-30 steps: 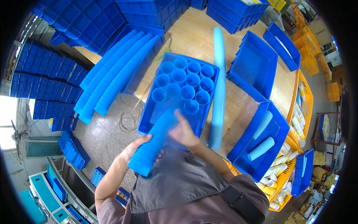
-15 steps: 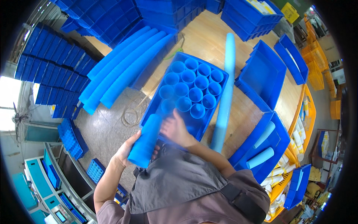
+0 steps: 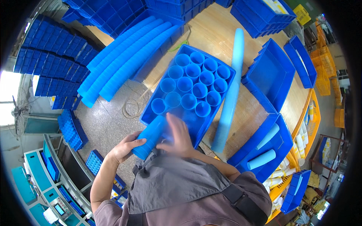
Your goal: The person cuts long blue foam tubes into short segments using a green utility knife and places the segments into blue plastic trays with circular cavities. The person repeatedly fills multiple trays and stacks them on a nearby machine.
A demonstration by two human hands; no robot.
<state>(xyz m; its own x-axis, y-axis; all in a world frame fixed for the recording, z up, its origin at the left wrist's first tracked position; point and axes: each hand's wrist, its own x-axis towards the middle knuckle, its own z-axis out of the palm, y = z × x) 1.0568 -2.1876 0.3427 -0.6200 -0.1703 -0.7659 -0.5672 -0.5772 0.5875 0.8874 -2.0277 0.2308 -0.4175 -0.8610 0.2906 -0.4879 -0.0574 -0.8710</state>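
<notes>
My left hand point(image 3: 126, 146) is wrapped round the lower end of a short stack of nested blue cups point(image 3: 151, 136). The stack tilts up toward the near side of a blue crate point(image 3: 181, 132). My right hand point(image 3: 177, 137), smeared by motion, is at the stack's upper end with fingers stretched out and thumb apart; nothing shows in it. Several blue cups point(image 3: 184, 84) stand mouth-up in rows inside the crate. One cup point(image 3: 158, 106) stands by the crate's left wall. The bare crate floor shows at the near end.
Long stacks of blue cups point(image 3: 132, 56) lie at the left. A long pale-blue stack point(image 3: 230, 90) lies along the crate's right side. Further right are a blue crate point(image 3: 269, 75) and another with two pale-blue stacks point(image 3: 261, 159). Piled blue crates point(image 3: 109, 17) stand behind.
A cup now stands by the crate's left wall, where none showed before. The stack in my left hand looks shorter. My right hand has moved against the stack's upper end.
</notes>
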